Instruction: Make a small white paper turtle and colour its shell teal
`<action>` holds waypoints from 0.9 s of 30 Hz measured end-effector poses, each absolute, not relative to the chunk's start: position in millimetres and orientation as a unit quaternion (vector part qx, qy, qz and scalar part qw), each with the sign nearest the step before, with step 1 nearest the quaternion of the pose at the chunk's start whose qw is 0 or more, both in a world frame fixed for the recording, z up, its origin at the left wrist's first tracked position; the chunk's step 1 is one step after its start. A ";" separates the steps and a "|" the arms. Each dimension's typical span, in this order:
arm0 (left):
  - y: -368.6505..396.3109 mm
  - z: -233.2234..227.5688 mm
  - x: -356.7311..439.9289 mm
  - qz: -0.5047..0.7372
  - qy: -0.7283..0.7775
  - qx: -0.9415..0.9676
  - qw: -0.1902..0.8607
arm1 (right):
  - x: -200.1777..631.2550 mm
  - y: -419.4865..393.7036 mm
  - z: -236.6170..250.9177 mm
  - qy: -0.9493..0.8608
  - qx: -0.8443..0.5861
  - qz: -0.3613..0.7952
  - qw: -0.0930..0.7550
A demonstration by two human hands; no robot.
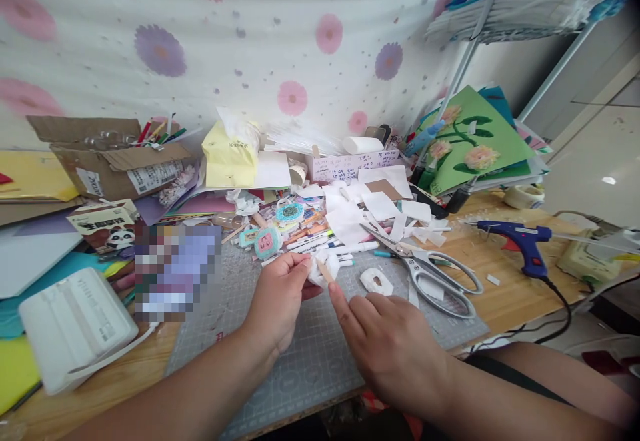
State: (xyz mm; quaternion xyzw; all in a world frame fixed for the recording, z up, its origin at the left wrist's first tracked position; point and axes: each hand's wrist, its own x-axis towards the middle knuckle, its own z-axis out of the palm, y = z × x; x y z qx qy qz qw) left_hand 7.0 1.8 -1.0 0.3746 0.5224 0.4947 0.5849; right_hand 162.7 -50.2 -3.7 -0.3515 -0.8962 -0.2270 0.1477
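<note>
My left hand (283, 294) is closed around a small white lump (320, 264) that looks like soft clay or wadded paper, held above the grey cutting mat (300, 374). With my right hand (383, 328) I grip a flat wooden stick (325, 270), its tip touching the white lump; the index finger lies along it. Just beyond the right hand a white ring-like piece (376, 282) with a dark hole rests on the mat. Large grey-handled scissors (425, 271) lie to its right, blades pointing away to the left. Part of the lump is hidden by my left fingers.
A blue hot glue gun (523, 241) with a cable stands on the wooden table at right. Paper scraps (345, 218), markers and small decorated pieces (269, 242) crowd the middle. At left are a blurred phone (180, 271), a white box-like device (77, 328) and a cardboard box (120, 161).
</note>
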 end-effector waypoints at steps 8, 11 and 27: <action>1.3 4.7 5.2 0.502 0.476 0.347 0.633 | 164.7 -49.5 -5.9 -0.905 -0.348 -0.151 0.189; 1.5 5.3 4.5 0.494 0.484 0.344 0.636 | 165.0 -50.6 -5.4 -0.910 -0.350 -0.154 0.162; 10.9 9.1 -0.6 0.429 0.504 0.319 0.679 | 175.9 -50.9 7.7 -0.920 -0.352 -0.119 0.125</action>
